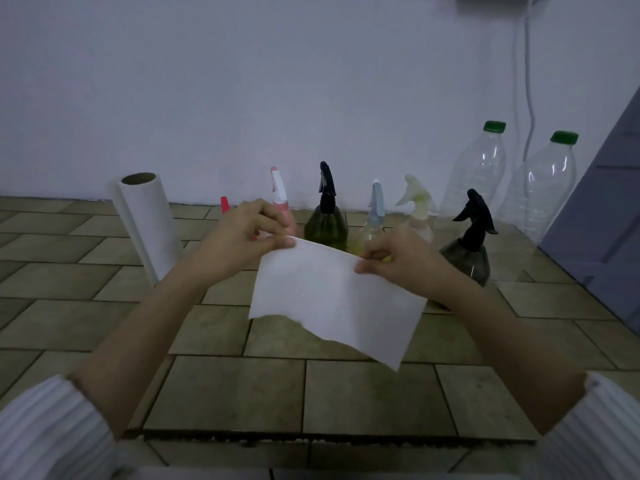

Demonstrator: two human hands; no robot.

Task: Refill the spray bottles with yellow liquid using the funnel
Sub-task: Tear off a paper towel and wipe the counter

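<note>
Sleeves, white and ribbed, sit lowest in the shot at 7 and 5 o'clock, and both bare forearms reach up toward centre. Biggest thing under it all is the tiled desk (363, 393), its front edge rough and chipped. At 2 o'clock stand two tall clear bottles (479, 174) with green caps, apparently empty. The paper roll (149, 226) leans at 10 o'clock. Dead centre hangs a paper sheet (332, 299), held by its top edge: the left hand (242, 237) pinches the left corner with curled fingers, the right hand (398, 258) pinches the right corner the same way.

Behind the sheet run the spray bottles: a dark one with a black trigger (467, 251) at 3 o'clock, a green one (326, 223) at 12, then pink (282, 202), pale blue (375, 216) and cream (417, 209) heads. A red tip (224, 204) peeks out by the left hand; whether it is the funnel, I cannot tell.

Risks now: the sheet blocks sight of the nearest bottles, so lowering it blind could clip a trigger and tip a bottle. Thin paper pulled from both corners may tear.
</note>
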